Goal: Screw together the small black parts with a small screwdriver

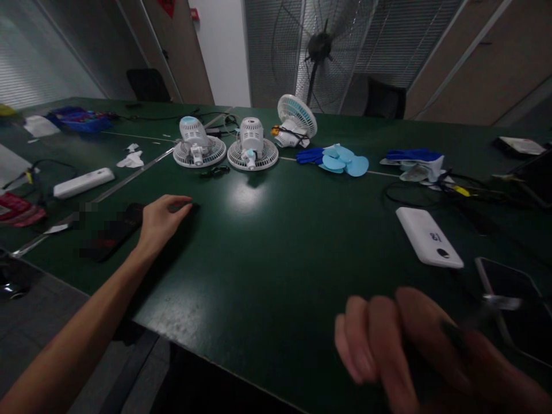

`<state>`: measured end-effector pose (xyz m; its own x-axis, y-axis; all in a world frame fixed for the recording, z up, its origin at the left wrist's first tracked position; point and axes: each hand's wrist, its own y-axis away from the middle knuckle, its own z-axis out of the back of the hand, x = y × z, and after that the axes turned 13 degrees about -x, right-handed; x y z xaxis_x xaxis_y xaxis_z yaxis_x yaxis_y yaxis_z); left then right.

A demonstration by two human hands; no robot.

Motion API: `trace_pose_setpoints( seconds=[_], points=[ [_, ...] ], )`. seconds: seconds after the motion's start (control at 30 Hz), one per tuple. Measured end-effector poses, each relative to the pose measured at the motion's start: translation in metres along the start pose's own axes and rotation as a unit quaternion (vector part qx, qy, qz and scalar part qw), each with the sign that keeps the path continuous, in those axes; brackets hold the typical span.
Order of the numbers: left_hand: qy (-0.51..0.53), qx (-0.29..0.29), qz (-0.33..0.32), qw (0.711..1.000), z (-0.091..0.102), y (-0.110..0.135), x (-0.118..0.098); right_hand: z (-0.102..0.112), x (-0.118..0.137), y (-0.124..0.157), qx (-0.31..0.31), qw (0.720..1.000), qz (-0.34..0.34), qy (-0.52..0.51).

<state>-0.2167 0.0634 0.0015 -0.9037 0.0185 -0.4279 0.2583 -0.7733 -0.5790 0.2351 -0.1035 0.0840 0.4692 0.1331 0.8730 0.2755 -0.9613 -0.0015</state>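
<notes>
My left hand rests over the green table at left, thumb and forefinger closed around a small dark piece too unclear to name. Beside its wrist lies a black phone-like slab, partly pixelated. At lower right, my blurred right hand has its fingers curled around a thin tool with a clear, shiny end, possibly a screwdriver. Two white fan heads lie grille-down beyond my left hand. Behind them another small fan stands tilted, its cord bundled. Light blue fan blades lie to its right.
A white power bank and a phone lie at right. Blue gloves, more gloves and black cables are farther back. A white bar-shaped object lies left. The table's front edge runs below.
</notes>
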Motion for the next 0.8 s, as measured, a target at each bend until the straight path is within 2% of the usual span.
trace_pose_setpoints(
  seconds=[0.1,0.17,0.23,0.3,0.4,0.6,0.8],
  points=[
    [-0.016,0.007,0.019,1.000,-0.003,0.001,0.000,0.028,-0.017,-0.026,-0.087,0.995,0.054,0.009],
    [-0.024,0.006,0.045,0.999,-0.004,0.001,-0.001,0.050,-0.029,-0.037,-0.125,0.989,0.067,0.041],
    [-0.017,0.013,0.077,0.997,-0.004,0.002,-0.002,0.069,-0.039,-0.044,-0.169,0.982,0.059,0.057],
    [-0.004,0.020,0.103,0.995,-0.003,0.002,-0.004,0.081,-0.043,-0.048,-0.195,0.979,0.021,0.052],
    [0.019,0.024,0.123,0.992,-0.003,0.002,-0.006,0.085,-0.043,-0.050,-0.205,0.977,0.010,0.055],
    [0.048,0.027,0.139,0.989,-0.003,0.002,-0.004,0.079,-0.040,-0.050,-0.203,0.977,0.003,0.066],
    [0.048,0.032,0.140,0.988,-0.004,0.002,0.000,0.088,-0.043,-0.049,-0.192,0.979,-0.002,0.067]
  ],
)
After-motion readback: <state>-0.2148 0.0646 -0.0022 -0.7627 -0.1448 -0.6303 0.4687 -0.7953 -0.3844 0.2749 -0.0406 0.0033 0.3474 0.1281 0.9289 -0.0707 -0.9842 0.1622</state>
